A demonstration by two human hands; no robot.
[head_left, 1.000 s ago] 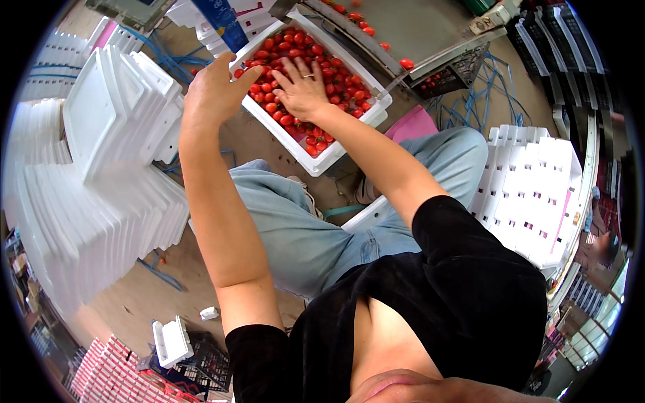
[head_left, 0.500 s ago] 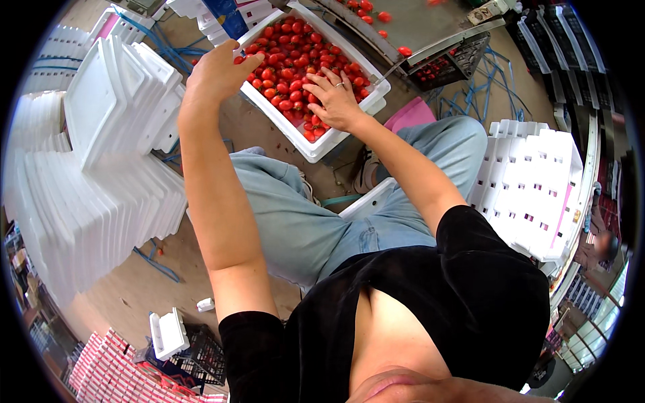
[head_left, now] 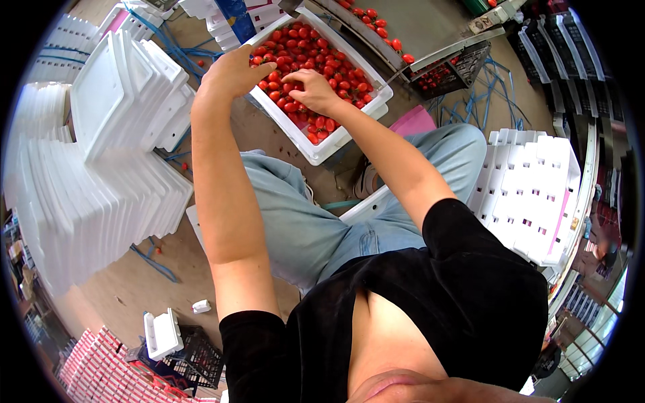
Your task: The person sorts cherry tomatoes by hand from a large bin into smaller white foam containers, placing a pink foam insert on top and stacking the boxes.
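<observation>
A white plastic crate in front of my knees is filled with small red cherry tomatoes. My left hand reaches over the crate's left rim, thumb and index finger apart; its other fingers are mostly hidden. A tomato shows in the gap beside the thumb. My right hand hovers over or touches the tomatoes near the middle, palm down, fingers bent and apart. I see nothing gripped in it. Along the near end of the crate, part of the pale bottom shows between tomatoes.
Beyond the crate, a metal chute carries some tomatoes along its edge, with a black crate beside it. Stacked white lids stand at left, white crates at right. Blue straps lie on the floor.
My right hand has moved left across the tomatoes, and its spread fingers have bent. My left hand has shifted slightly right and down in the view, which itself has moved a little.
</observation>
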